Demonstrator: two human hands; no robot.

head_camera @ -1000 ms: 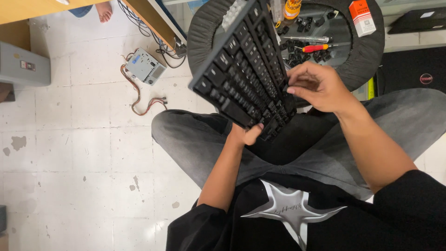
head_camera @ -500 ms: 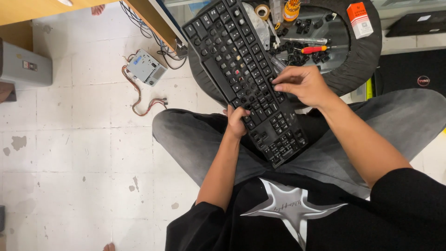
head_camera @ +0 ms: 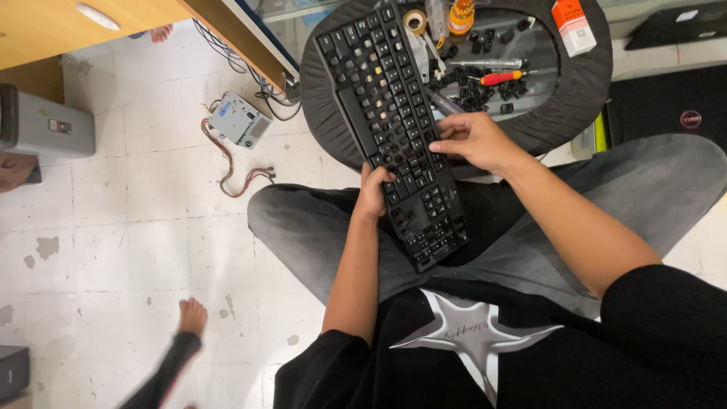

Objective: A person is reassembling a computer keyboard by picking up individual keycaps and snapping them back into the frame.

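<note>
Worn white tile floor (head_camera: 113,250), seated person with a black keyboard (head_camera: 394,129) across the lap.

The keyboard runs diagonally from the lap up over a round black-covered stool (head_camera: 583,98); several of its keys are off. The left hand (head_camera: 373,189) is clamped on the keyboard's left edge near its lower half. The right hand (head_camera: 473,142) rests on the keyboard's right edge, fingers curled together; whether it pinches anything cannot be told. On the stool beside the keyboard lie loose keycaps (head_camera: 485,83), a red-handled screwdriver (head_camera: 503,76) and a tape roll (head_camera: 414,20). Left of the keyboard, a grey power supply unit (head_camera: 238,120) with cables sits on the floor.
</note>
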